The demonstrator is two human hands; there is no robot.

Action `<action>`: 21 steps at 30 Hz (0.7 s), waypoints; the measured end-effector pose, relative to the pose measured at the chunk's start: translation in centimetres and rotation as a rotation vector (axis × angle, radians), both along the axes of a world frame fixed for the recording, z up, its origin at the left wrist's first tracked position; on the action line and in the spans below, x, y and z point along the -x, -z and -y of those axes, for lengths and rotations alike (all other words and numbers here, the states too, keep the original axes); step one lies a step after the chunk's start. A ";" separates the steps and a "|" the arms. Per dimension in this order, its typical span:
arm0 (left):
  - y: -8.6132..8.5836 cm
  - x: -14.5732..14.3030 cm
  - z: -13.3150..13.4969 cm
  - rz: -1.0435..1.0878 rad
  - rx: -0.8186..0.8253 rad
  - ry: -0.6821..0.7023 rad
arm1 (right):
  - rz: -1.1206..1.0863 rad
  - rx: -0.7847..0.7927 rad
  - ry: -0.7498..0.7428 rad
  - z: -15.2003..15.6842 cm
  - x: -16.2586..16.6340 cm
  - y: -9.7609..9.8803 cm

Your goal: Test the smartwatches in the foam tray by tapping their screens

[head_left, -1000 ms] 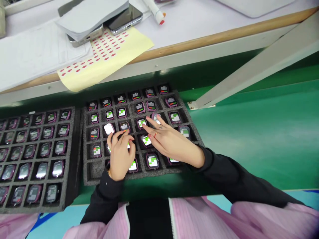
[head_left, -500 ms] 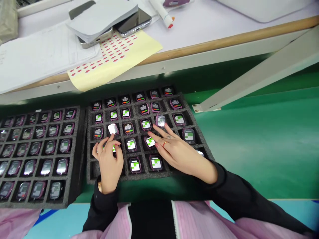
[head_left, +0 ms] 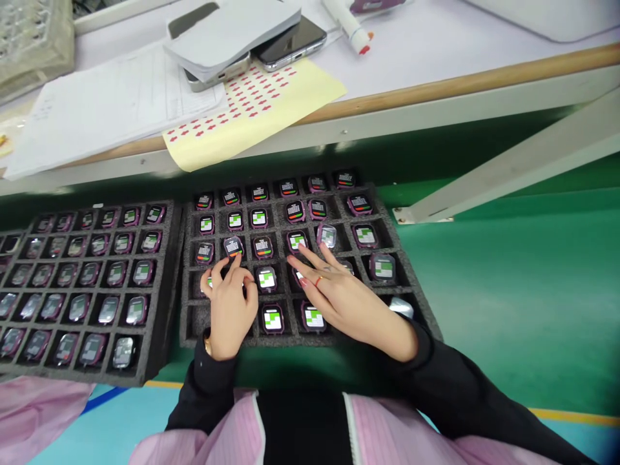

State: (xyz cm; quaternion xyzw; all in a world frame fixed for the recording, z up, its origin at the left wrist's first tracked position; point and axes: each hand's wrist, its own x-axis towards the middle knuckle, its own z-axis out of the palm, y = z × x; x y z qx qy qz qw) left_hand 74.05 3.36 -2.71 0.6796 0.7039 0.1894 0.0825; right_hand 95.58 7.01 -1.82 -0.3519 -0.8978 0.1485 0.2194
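Note:
A grey foam tray (head_left: 310, 213) holds rows of small square smartwatches with purple cases, and most screens are lit with green-and-white or striped displays. My left hand (head_left: 228, 307) curls over the tray's lower left, with a fingertip on a lit watch (head_left: 233, 247) and other fingers covering a watch beneath. My right hand (head_left: 346, 300), wearing a red-gold ring, lies flat across the tray's lower right. Its fingertips are near a watch with a green screen (head_left: 297, 241) and a silvery watch (head_left: 327, 236). Neither hand visibly lifts anything.
A second foam tray (head_left: 165, 284) of dimmer watches adjoins on the left. Beyond the bench's wooden edge (head_left: 436, 87) lie a yellow sheet of red stickers (head_left: 252, 106), a phone (head_left: 290, 42), papers (head_left: 121, 106) and a marker (head_left: 346, 26). A pale strut (head_left: 513, 165) crosses the green surface.
The view has shifted, so the trays sit further right and lower. The watch under my left fingertip has changed from a bright white glare to a striped display. My hands have shifted slightly across the tray.

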 end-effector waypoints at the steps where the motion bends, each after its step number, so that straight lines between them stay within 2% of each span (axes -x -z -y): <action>1: 0.0 0.0 0.0 0.001 0.005 0.000 | 0.004 0.004 -0.006 -0.1 0.5 0.0; 10: -0.2 0.8 0.5 0.030 -0.057 -0.044 | 0.093 -0.041 -0.041 -1.4 4.4 1.2; 21: -0.7 4.2 0.8 0.007 -0.073 -0.205 | -0.018 0.010 -0.023 -0.2 2.8 0.9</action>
